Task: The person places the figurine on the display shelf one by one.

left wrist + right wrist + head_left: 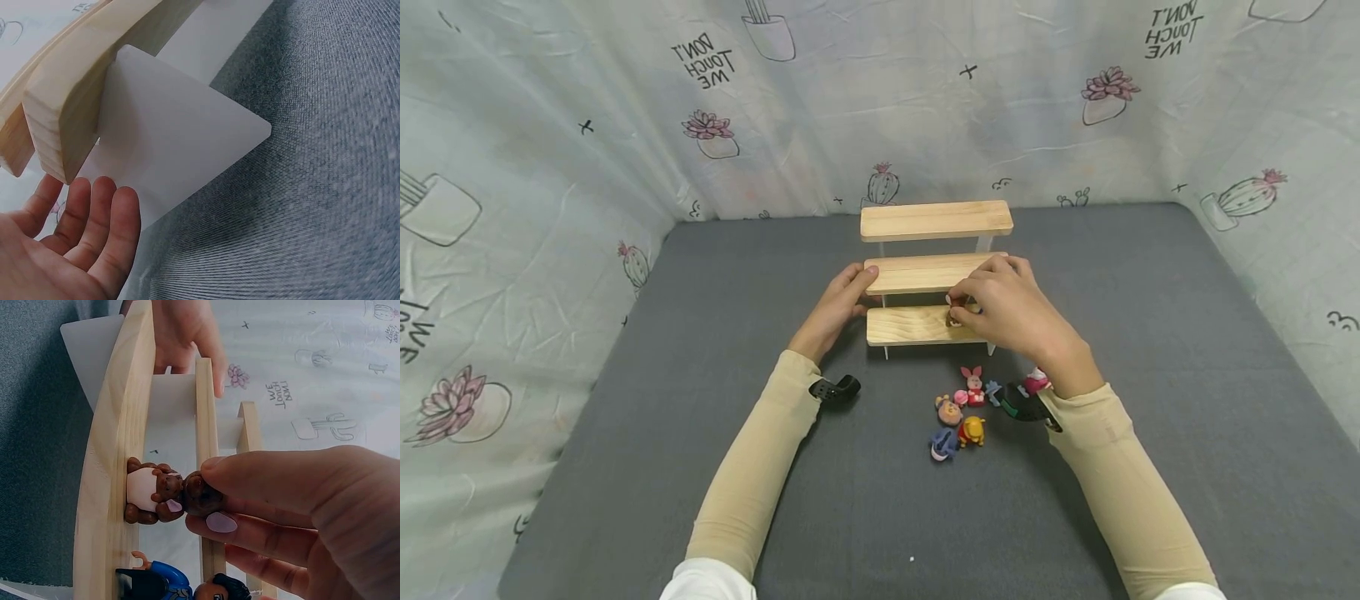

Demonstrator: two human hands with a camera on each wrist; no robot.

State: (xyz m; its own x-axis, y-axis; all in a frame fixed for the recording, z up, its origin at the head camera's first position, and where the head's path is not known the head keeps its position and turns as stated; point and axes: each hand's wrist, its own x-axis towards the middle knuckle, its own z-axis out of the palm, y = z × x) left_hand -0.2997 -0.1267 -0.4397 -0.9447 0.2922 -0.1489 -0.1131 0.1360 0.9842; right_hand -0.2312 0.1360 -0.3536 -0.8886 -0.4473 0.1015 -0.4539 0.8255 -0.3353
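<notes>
1. Nearest on the desk [625, 467], a little bunch of loose figures is seen off the lowest board's right front corner: a pink rabbit [974, 390], a yellow bear [972, 431], a blue donkey [943, 445] and a few more. Probably all light, hard plastic; best lifted by the body, since the rabbit's ears look a bit thin.

2. Next up, the brown figure [144, 489]. It's found on the lowest board [904, 326], right of the middle, feet apparently touching the wood. Its head is pinched between thumb and fingers of the right hand [1011, 308]. A dark-haired figure [170, 576] is seen beside it, toward the board's right end.

3. Handling, just a guess: light, stiff, kinda slick, not really fragile. The round head is easily gripped from above, though some roll might be felt; a steadier hold would be had around the body.

4. Further back, the left end of the middle board [928, 273] is held by the left hand [837, 304], so the hands are apart. The stand seems light and could be shoved along the desk, so an end hold makes sense.

5. Last, the top board [936, 221] is seen by the desk's far edge, untouched.
</notes>
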